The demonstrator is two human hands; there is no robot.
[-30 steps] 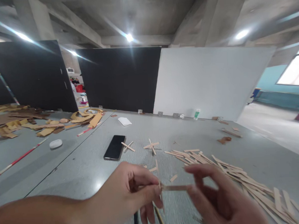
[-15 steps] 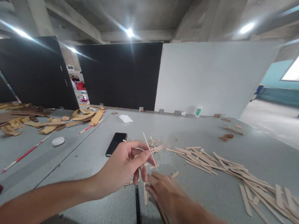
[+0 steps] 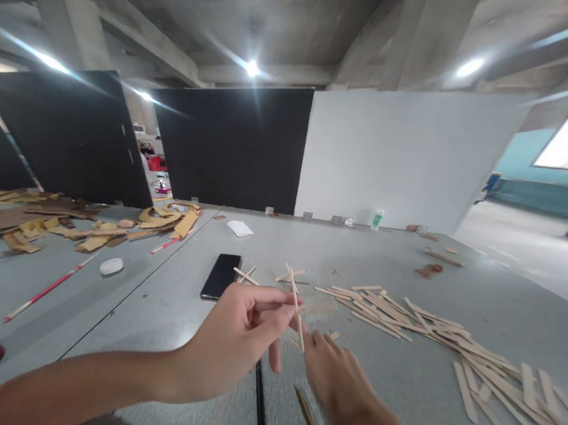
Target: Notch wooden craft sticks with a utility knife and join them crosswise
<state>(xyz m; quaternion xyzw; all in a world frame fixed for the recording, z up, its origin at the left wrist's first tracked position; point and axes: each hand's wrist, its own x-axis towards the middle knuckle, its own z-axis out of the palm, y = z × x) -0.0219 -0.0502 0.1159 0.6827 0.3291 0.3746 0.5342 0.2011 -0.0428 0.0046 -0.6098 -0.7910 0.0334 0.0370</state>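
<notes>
My left hand (image 3: 252,331) is closed, pinching crossed wooden craft sticks (image 3: 296,294) between thumb and fingertips above the table. One stands nearly upright in my view; another, blurred, points to the right. Just right of and below it, my right hand (image 3: 335,378) has its fingers curled in at the lower end of the upright stick. Whatever its fingertips hold is hidden. Under the hands lie a pencil (image 3: 305,411) and a thin black rod (image 3: 260,404). Crossed sticks (image 3: 246,276) rest beside the phone (image 3: 221,276), and more crossed sticks (image 3: 287,276) lie behind my fingers.
A spread pile of loose craft sticks (image 3: 442,331) covers the right side of the table. Cardboard scraps (image 3: 99,231), a white case (image 3: 111,266) and a red-and-white stick (image 3: 50,289) are on the left. Black (image 3: 233,152) and white (image 3: 395,156) panels stand behind, near a small tube (image 3: 377,219).
My right hand has risen from the tabletop toward the sticks in my left hand. The left hand has lowered slightly, its stick turned more upright. A stick on the table below is out of sight.
</notes>
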